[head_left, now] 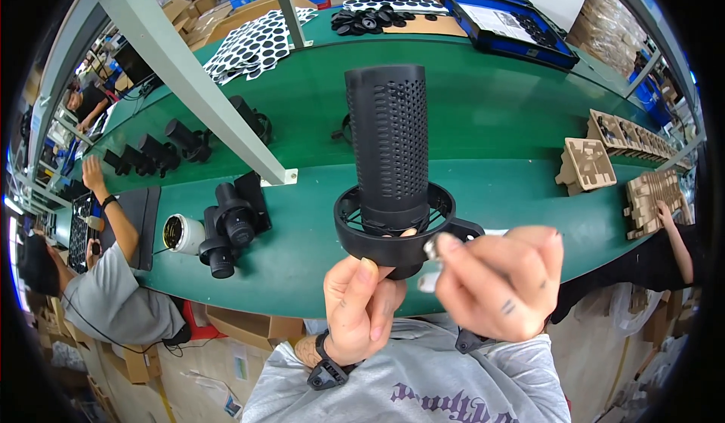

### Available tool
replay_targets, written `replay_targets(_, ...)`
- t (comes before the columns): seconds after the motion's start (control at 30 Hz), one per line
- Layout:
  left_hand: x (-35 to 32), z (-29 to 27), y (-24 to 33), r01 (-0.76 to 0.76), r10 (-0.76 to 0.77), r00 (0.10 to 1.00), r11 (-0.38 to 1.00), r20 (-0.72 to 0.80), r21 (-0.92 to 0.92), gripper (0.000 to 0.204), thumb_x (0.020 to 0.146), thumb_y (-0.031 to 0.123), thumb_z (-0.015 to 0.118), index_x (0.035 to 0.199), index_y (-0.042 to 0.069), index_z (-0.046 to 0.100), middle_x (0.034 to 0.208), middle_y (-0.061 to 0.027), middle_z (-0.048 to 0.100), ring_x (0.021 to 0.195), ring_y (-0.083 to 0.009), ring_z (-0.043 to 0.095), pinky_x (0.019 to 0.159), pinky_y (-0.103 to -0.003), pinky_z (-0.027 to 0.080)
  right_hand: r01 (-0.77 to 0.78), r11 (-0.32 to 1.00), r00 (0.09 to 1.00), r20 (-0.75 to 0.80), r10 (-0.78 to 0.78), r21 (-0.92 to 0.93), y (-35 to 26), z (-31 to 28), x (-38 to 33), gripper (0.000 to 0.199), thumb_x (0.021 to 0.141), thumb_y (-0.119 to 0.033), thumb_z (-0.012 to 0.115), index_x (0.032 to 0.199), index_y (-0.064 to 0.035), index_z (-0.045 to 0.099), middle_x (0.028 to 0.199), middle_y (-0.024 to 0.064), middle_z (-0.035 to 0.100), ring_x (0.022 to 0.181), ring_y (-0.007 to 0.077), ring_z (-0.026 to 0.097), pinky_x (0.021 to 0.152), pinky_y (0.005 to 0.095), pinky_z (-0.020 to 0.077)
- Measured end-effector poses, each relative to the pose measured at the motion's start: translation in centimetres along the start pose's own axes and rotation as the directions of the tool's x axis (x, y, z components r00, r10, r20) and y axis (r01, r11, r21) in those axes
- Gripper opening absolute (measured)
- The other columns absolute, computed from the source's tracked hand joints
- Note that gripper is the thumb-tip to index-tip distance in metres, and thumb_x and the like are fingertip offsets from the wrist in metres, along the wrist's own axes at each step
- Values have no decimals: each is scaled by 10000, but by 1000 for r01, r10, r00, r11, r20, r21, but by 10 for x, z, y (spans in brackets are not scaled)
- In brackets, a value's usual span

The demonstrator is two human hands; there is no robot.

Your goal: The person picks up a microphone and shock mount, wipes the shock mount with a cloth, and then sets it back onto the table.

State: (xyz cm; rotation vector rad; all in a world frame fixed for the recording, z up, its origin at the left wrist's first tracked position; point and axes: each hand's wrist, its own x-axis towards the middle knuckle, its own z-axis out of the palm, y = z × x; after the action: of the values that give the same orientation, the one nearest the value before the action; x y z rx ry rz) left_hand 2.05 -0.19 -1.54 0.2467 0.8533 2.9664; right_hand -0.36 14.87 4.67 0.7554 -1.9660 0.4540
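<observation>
A black microphone [389, 143] with a perforated grille stands upright in front of me, seated in a round black shock mount [393, 248]. My left hand [359, 302] is closed on the shock mount from below, its thumb against the lower rim. Beside the mount's side bracket, my right hand [502, 283] is closed, with thumb and fingers pinched together. A small shiny bit shows at its fingertips, too blurred to name. More black microphones in mounts [234, 226] lie on the green bench to the left, next to a white roll [183, 233] with a dark, shiny inside.
A grey post [189, 75] slants down to the bench on the left. Several microphones [158, 151] line the far belt. Moulded pulp trays [585, 166] sit at right. Co-workers are on both sides and opposite, by a blue crate [510, 26] and black round parts [370, 20].
</observation>
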Motion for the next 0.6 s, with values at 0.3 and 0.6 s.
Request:
replay_targets(0.3,1,1,1,10,-11,998,1000,-62,-10,309,992,230,440,1085,-36,568,1196,-231,597,353,-18,340,434,-206,276,4,999,1000,-7,-4,53,-8,2,-9,438,457,35,665,872,-94,718,753,-24,532,607,158,435,534,271,352)
replay_targets(0.6,1,-3,2,54,-55,998,998,-32,-26,316,993,245,432,1077,-30,563,1194,-242,594,355,-24,354,430,-206,283,18,997,1000,12,-19,72,-13,8,-12,422,455,-24,686,872,-77,719,759,-28,543,611,135,428,510,243,332)
